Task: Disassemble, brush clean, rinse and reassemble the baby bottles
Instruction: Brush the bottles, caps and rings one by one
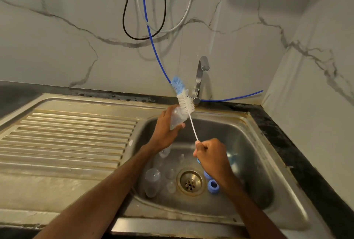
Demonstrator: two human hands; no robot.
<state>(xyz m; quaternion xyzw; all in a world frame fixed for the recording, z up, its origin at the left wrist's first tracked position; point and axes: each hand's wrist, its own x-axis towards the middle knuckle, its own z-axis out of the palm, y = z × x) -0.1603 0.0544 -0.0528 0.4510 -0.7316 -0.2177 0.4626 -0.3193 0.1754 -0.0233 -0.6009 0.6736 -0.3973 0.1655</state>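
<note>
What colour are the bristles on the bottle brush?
The brush bristles are white lower down, light blue at the tip; head view.

Tap [201, 75] behind; parts [152, 180] across basin [249, 139]

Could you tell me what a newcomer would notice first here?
Centre frame, the left hand grips a clear plastic baby bottle while the right hand holds a long white-and-blue bottle brush beside it. Below, clear bottle parts and blue screw rings lie in the stainless steel sink.
</note>
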